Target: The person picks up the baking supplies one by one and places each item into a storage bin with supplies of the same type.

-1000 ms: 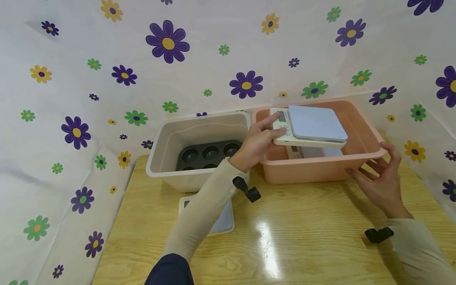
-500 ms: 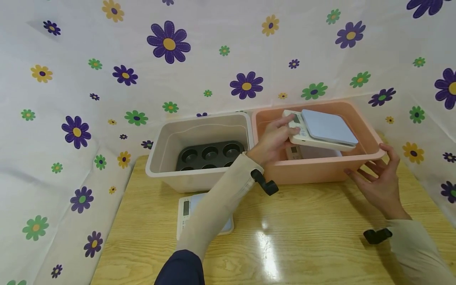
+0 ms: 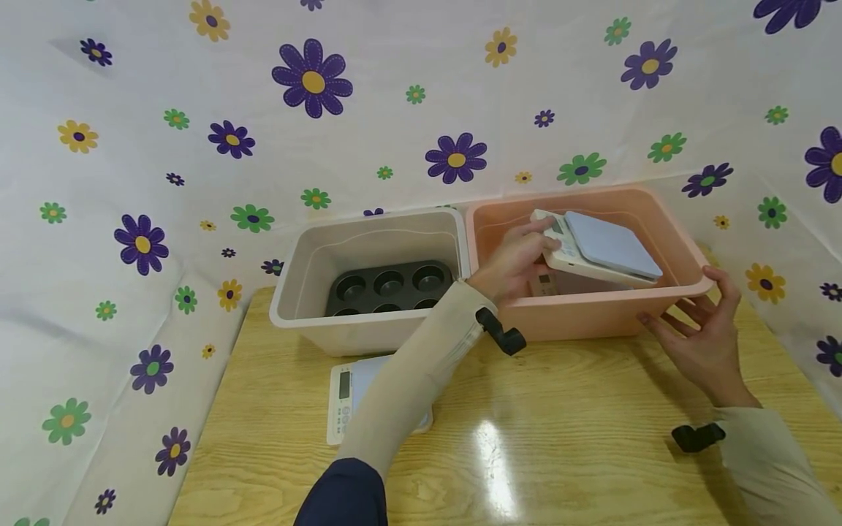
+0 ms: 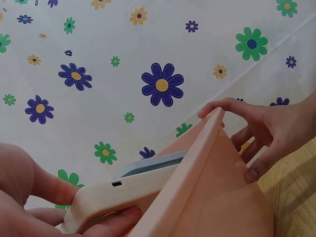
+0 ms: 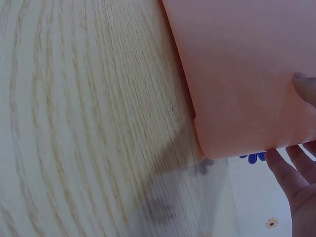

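Observation:
My left hand grips the button end of a white kitchen scale with a pale blue plate. In the left wrist view, fingers curl under the scale and the thumb lies on its near side. It tilts down to the right, its far end inside the peach plastic bin. Beneath lies a second kitchen scale, mostly hidden by the held one. My right hand holds the bin's front right corner, one finger over the rim and the thumb against the front wall.
To the left, touching the peach bin, stands a cream bin with a dark muffin tin inside. Another kitchen scale lies on the wooden table, partly covered by my left sleeve. A flowered cloth hangs behind.
My left hand has moved right and down with the scale, which has tilted more and sunk into the peach bin. The right hand keeps its place on the corner.

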`<control>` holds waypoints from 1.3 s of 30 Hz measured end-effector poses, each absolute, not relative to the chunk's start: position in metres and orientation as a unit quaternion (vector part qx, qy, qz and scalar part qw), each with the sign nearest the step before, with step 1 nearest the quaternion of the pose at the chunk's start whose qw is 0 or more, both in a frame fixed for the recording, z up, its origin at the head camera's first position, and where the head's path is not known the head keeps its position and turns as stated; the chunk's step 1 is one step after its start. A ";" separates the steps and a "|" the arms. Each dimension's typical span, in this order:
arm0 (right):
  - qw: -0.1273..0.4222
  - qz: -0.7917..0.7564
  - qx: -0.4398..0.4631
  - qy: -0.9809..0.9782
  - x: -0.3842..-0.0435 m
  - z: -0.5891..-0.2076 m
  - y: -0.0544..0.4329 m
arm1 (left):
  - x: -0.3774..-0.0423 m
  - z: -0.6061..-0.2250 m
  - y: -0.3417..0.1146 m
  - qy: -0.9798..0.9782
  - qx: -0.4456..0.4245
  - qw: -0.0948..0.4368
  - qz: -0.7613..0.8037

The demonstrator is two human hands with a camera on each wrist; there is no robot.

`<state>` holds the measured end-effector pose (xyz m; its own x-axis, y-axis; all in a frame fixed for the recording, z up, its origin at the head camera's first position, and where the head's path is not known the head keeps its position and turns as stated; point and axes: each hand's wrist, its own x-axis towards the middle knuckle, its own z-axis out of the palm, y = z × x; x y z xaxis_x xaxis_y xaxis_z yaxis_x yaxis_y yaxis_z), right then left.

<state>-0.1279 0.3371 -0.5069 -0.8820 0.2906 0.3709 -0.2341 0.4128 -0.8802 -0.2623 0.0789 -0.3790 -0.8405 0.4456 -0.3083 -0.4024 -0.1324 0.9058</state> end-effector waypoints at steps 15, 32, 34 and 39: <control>0.249 0.544 -0.019 -0.801 -0.127 -0.508 0.335 | -0.263 -0.382 0.087 0.631 0.043 0.314 0.708; 0.254 0.547 -0.015 -0.797 -0.126 -0.506 0.333 | -0.263 -0.358 0.059 0.764 0.173 0.352 0.512; 0.254 0.548 -0.015 -0.797 -0.126 -0.506 0.333 | -0.262 -0.359 0.055 0.752 0.177 0.344 0.533; 0.258 0.543 -0.007 -0.799 -0.127 -0.506 0.334 | -0.262 -0.361 0.042 0.726 0.202 0.321 0.573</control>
<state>-0.1268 0.3337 -0.5058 -0.8672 0.2906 0.4043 -0.2690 0.4098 -0.8716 -0.2624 0.0424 -0.3609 -0.7118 0.6620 -0.2345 -0.0743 0.2610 0.9625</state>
